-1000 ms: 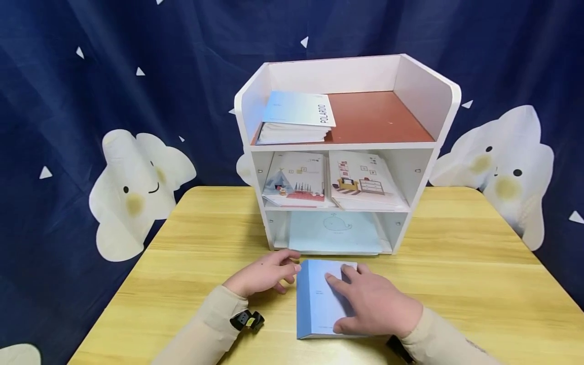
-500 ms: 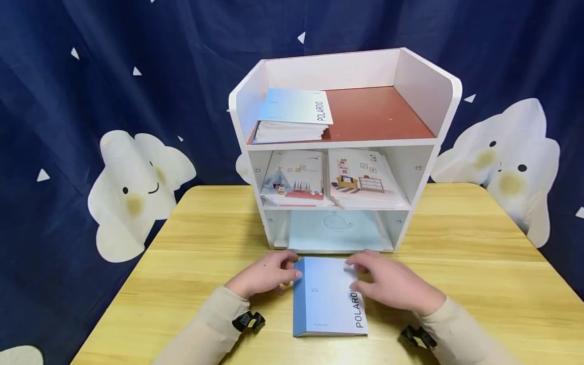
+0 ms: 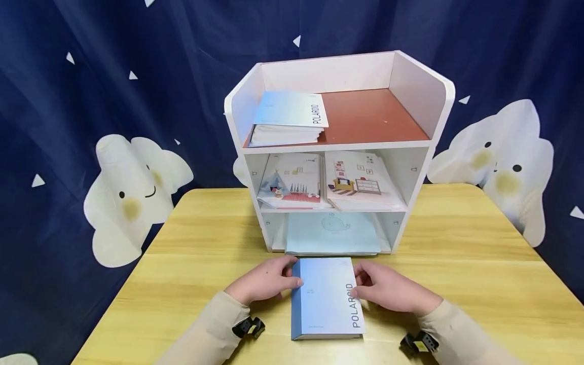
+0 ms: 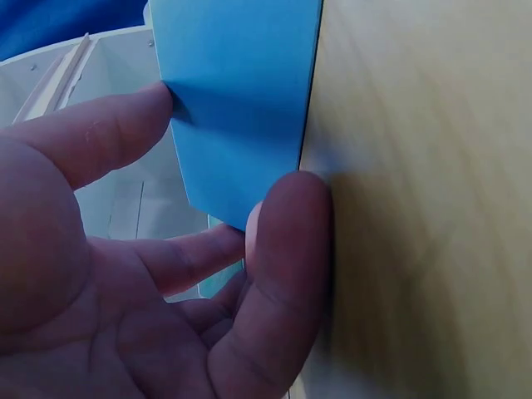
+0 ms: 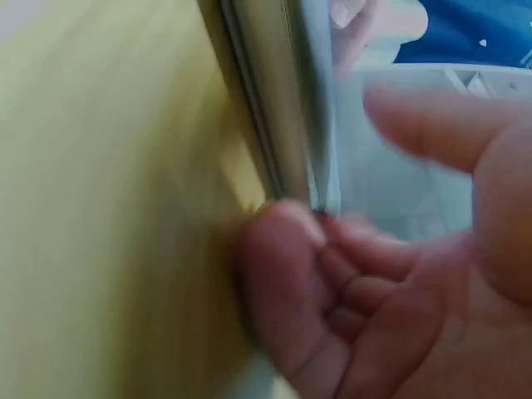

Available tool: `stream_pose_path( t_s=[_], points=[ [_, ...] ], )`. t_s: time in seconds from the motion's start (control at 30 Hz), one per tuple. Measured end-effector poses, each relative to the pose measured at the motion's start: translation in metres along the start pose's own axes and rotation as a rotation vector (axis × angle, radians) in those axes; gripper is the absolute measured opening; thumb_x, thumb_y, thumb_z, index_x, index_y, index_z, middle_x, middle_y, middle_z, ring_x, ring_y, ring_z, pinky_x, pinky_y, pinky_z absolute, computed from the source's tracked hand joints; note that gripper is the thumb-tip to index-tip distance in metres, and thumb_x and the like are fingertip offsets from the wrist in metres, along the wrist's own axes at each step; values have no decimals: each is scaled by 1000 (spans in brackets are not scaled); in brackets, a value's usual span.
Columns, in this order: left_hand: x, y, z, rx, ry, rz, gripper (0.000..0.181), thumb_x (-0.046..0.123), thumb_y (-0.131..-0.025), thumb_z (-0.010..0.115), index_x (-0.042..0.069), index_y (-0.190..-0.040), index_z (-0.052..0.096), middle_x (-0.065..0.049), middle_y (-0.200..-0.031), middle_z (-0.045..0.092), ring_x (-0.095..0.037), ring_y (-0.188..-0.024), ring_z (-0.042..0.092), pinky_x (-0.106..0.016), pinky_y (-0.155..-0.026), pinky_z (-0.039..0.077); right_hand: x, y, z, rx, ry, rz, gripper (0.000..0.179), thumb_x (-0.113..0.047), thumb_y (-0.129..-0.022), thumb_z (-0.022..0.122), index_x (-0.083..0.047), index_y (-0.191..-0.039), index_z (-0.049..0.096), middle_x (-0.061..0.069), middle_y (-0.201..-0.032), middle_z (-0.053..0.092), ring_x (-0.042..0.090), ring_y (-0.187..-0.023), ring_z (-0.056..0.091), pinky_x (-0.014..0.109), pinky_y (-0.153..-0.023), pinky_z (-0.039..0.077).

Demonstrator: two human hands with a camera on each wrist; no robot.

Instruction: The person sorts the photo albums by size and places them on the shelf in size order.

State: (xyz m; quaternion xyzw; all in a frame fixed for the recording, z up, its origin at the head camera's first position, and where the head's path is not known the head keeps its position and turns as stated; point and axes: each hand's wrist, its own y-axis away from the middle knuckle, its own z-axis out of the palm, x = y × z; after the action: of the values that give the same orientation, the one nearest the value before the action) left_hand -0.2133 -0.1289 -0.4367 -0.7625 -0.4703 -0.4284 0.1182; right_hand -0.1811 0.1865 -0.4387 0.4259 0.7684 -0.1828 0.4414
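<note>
A thick blue-and-white photo album [image 3: 326, 294] marked POLAROID lies on the table in front of the shelf unit, spine to the left. At the spine, my left hand [image 3: 269, 279] pinches the album near its far corner. The left wrist view shows that thumb on the upper edge of the blue spine [image 4: 241, 100] and the fingertips at the bottom edge. My right hand [image 3: 392, 289] is at the opposite side. Its curled fingertips reach the album's page edge, while the right thumb [image 5: 424, 125] stands slightly apart from the cover in the blurred right wrist view.
Behind the album stands a white shelf unit [image 3: 421, 175]. On its top board sits a similar album [image 3: 292, 109]. Two stacks of illustrated booklets [image 3: 294, 180] fill the middle shelf, and light-blue whale folders [image 3: 333, 235] lie below. A navy curtain [image 3: 182, 50] hangs behind.
My right hand has slid off the album's cover to its right edge, uncovering the POLAROID lettering. My left thumb has come onto the spine's edge. The view has shifted slightly.
</note>
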Motion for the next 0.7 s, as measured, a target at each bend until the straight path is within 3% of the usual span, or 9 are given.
stream_pose_path(
  t_s=[0.13, 0.4, 0.57, 0.7],
  points=[
    [0, 0, 0, -4, 14, 7, 65, 34, -96, 71, -2, -145, 48, -8, -89, 53, -21, -60, 62, -33, -59, 54, 4, 0, 2, -31, -162, 24, 15, -20, -100, 65, -5, -100, 60, 9, -80, 62, 21, -65, 59, 34, -54, 54],
    [2, 0, -4, -29, 73, -20, 61, 41, -96, 69, 6, -142, 49, -9, -89, 58, -23, -64, 64, -34, -61, 54, 16, 0, -5, -119, -409, -5, 16, -10, -102, 59, 3, -111, 58, 18, -102, 68, 34, -93, 69, 45, -74, 60],
    [6, 0, 1, -97, 324, 1, 59, 31, -99, 68, 5, -144, 40, -13, -102, 64, -26, -81, 70, -38, -68, 59, 18, 0, -3, -103, -434, -2, 14, -8, -101, 60, 4, -109, 57, 19, -104, 69, 34, -94, 70, 45, -74, 61],
    [7, -2, 10, -136, 491, -4, 68, 24, -98, 70, 2, -149, 30, -18, -119, 60, -28, -97, 69, -44, -73, 61, 15, -2, 4, -100, -487, 27, 22, -6, -101, 60, 7, -115, 51, 20, -104, 69, 36, -95, 71, 46, -76, 61]
  ],
)
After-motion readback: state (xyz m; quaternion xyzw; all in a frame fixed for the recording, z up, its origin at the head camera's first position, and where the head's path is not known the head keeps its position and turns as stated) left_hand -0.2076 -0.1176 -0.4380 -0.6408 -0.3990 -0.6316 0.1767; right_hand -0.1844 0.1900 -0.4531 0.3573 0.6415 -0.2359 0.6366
